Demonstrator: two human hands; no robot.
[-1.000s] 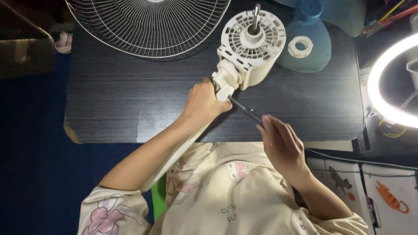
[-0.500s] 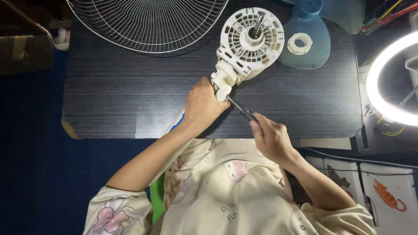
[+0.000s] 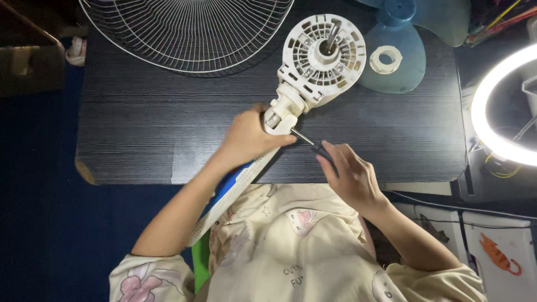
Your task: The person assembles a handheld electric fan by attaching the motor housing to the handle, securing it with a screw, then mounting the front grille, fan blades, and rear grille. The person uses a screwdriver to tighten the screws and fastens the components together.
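White cards with orange and dark animal drawings (image 3: 500, 251) at lower right. Fan motor housing (image 3: 323, 56) at upper centre on the dark bench (image 3: 140, 123), neck just beside left hand (image 3: 246, 137), curled round the joint. Right hand (image 3: 349, 176) at centre, closed on the screwdriver (image 3: 313, 144), tip at the neck.

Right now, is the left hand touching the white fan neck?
Touching: the head view shows the left hand wrapped around the white fan neck.
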